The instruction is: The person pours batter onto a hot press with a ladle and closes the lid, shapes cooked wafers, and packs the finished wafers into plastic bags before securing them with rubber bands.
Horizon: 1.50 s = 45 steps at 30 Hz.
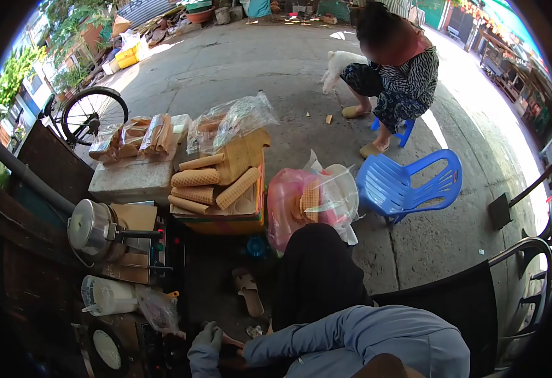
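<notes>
My left hand point(210, 336), in a grey glove, is low in the head view with its fingers curled together; what they hold, if anything, is hidden. Just to its right is my right hand point(233, 343), mostly covered by its blue-grey sleeve point(301, 340), with its fingers out of sight. Above the gloved hand lies a clear plastic bag point(158, 309). To the left are a tub of pale batter point(109, 296) and a round dish with white contents point(107, 348). A round metal waffle iron point(90, 227) with a dark handle stands farther up.
Rolled waffles point(194, 177) lie on a box point(216, 225) ahead. Bagged waffles point(140, 137) rest on a foam box point(131, 179). A pink plastic bag point(286, 201) with waffles leans by a blue chair point(408, 183). A seated person point(402, 75) and a white dog point(337, 68) are beyond.
</notes>
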Each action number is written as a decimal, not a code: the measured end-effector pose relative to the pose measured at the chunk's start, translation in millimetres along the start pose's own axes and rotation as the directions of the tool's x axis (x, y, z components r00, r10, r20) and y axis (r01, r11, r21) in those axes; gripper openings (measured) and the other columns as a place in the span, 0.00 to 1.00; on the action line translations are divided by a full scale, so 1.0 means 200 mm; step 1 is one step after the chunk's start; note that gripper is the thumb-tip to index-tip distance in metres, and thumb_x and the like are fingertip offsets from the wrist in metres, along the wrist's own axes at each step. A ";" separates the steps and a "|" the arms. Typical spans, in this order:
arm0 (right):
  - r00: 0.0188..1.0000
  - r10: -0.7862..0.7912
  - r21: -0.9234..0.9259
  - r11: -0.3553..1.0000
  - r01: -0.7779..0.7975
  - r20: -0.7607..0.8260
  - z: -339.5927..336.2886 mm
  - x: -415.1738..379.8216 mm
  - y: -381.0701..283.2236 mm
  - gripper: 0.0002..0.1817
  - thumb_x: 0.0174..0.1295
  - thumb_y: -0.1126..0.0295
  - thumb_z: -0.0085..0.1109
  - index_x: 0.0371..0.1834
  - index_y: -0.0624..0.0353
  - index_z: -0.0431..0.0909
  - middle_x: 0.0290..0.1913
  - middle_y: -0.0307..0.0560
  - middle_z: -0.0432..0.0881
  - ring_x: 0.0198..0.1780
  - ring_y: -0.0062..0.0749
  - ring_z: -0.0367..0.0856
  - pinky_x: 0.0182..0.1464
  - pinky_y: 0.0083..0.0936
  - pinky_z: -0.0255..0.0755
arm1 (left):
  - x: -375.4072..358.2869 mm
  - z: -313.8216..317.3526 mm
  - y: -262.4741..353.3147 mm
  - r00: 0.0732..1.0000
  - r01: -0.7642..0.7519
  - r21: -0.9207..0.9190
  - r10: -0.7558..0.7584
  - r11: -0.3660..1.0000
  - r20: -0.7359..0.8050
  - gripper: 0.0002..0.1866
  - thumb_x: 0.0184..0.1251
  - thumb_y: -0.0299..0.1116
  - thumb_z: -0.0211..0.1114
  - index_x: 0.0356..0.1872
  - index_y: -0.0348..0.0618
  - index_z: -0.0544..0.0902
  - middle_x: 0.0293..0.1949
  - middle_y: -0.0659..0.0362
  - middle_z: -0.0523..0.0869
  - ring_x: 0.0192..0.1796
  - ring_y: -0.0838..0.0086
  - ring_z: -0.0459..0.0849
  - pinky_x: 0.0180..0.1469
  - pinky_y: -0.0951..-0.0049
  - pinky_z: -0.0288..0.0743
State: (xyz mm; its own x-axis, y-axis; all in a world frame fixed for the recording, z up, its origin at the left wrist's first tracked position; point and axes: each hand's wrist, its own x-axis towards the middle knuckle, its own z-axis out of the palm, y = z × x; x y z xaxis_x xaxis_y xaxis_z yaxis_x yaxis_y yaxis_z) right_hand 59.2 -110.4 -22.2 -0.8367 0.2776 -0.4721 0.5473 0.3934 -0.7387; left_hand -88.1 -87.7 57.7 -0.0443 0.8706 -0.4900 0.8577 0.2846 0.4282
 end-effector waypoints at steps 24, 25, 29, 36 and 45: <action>0.998 -0.043 -0.001 0.999 0.043 0.034 -0.07 -0.06 -0.01 0.36 0.53 0.40 0.48 0.45 0.68 0.70 0.45 0.61 0.73 0.48 0.50 0.72 0.48 0.37 0.69 | 0.03 0.03 -0.04 1.000 0.003 -0.024 -0.003 1.000 0.009 0.20 0.60 0.43 0.51 0.50 0.44 0.73 0.40 0.44 0.80 0.45 0.51 0.77 0.46 0.61 0.70; 0.999 -0.036 -0.005 0.999 0.036 0.034 -0.08 -0.07 -0.02 0.36 0.53 0.40 0.48 0.45 0.69 0.70 0.45 0.61 0.73 0.48 0.50 0.72 0.48 0.37 0.68 | 0.02 0.02 -0.03 1.000 0.007 -0.023 -0.007 1.000 0.007 0.20 0.59 0.43 0.51 0.50 0.45 0.73 0.40 0.44 0.80 0.45 0.51 0.77 0.46 0.61 0.70; 0.997 -0.050 -0.023 0.999 0.049 -0.061 -0.03 -0.05 0.00 0.36 0.51 0.40 0.50 0.44 0.69 0.71 0.44 0.61 0.74 0.48 0.50 0.73 0.48 0.36 0.68 | 0.02 0.02 -0.03 1.000 0.007 0.004 -0.007 1.000 0.002 0.20 0.59 0.43 0.51 0.50 0.44 0.73 0.39 0.44 0.80 0.44 0.51 0.78 0.46 0.61 0.70; 0.999 -0.023 -0.023 0.999 0.022 -0.038 -0.02 -0.03 0.01 0.37 0.50 0.41 0.51 0.45 0.69 0.69 0.45 0.60 0.73 0.48 0.49 0.72 0.48 0.36 0.68 | 0.02 0.00 -0.02 0.994 0.045 0.005 -0.045 0.999 0.099 0.23 0.63 0.46 0.48 0.55 0.46 0.69 0.46 0.44 0.76 0.49 0.49 0.74 0.50 0.60 0.68; 1.000 0.001 -0.019 1.000 -0.002 -0.007 0.01 0.04 0.04 0.35 0.47 0.43 0.56 0.44 0.67 0.71 0.43 0.59 0.75 0.47 0.49 0.73 0.46 0.36 0.69 | 0.02 -0.02 0.00 0.983 0.062 0.028 -0.066 0.998 0.169 0.24 0.65 0.48 0.46 0.59 0.48 0.66 0.51 0.45 0.74 0.53 0.49 0.71 0.53 0.60 0.67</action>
State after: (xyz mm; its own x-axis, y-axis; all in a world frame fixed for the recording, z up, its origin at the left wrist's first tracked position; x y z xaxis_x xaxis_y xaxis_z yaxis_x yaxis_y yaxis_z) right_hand 56.6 -107.2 -33.5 -0.8358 0.2844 -0.4697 0.5489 0.4098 -0.7285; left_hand -89.8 -83.0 58.7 -0.0137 0.7692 -0.6388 0.8675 0.3269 0.3750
